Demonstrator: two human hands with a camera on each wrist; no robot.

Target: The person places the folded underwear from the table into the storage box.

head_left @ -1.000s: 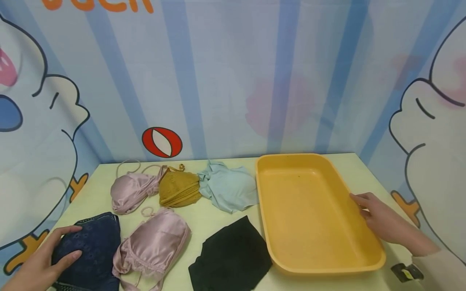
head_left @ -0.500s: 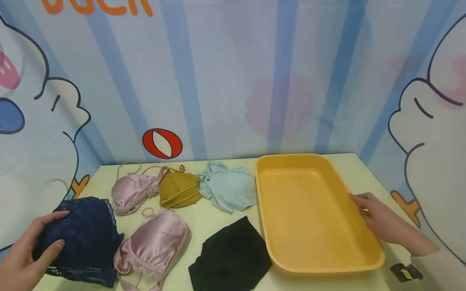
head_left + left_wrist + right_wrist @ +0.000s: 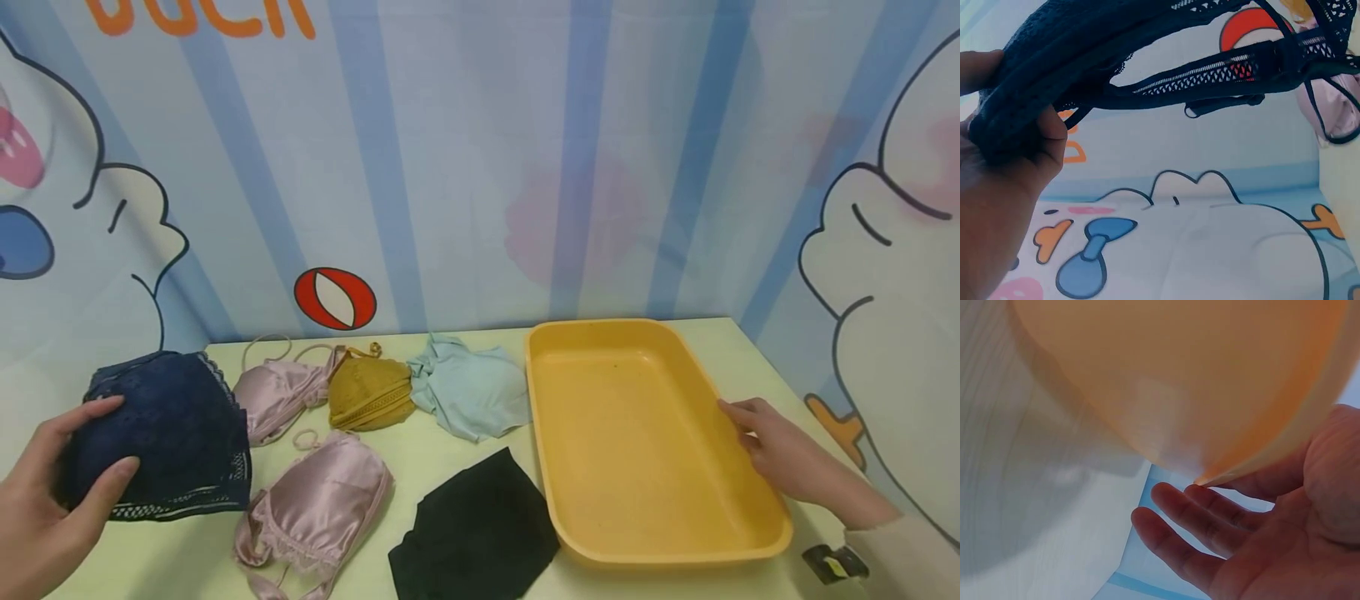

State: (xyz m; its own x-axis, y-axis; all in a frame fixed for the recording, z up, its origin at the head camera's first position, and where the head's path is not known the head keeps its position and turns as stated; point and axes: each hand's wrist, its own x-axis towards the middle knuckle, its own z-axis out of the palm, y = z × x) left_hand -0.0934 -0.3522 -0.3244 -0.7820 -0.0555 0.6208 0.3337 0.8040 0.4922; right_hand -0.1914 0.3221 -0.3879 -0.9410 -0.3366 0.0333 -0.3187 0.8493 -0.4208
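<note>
My left hand (image 3: 67,492) grips a navy lace bra (image 3: 168,425) by its left side, holding it up over the table's left end. In the left wrist view the bra's lace band and thin straps (image 3: 1210,78) hang out away from the fingers. My right hand (image 3: 795,458) pinches the right rim of a yellow plastic tray (image 3: 630,450). Seen from the right wrist, the thumb and index finger meet at that rim while the other fingers (image 3: 1172,544) extend below it. Nothing lies in the tray.
Between the hands lie a pink satin bra (image 3: 326,500), a folded black garment (image 3: 476,533), another pink satin bra (image 3: 277,396), a mustard bra (image 3: 371,392) and a pale mint garment (image 3: 472,387). A printed curtain (image 3: 480,167) stands behind the table.
My left hand has lifted the navy bra off the table, raising and turning it so that it now partly covers the rear pink bra. The right hand and tray have stayed in place.
</note>
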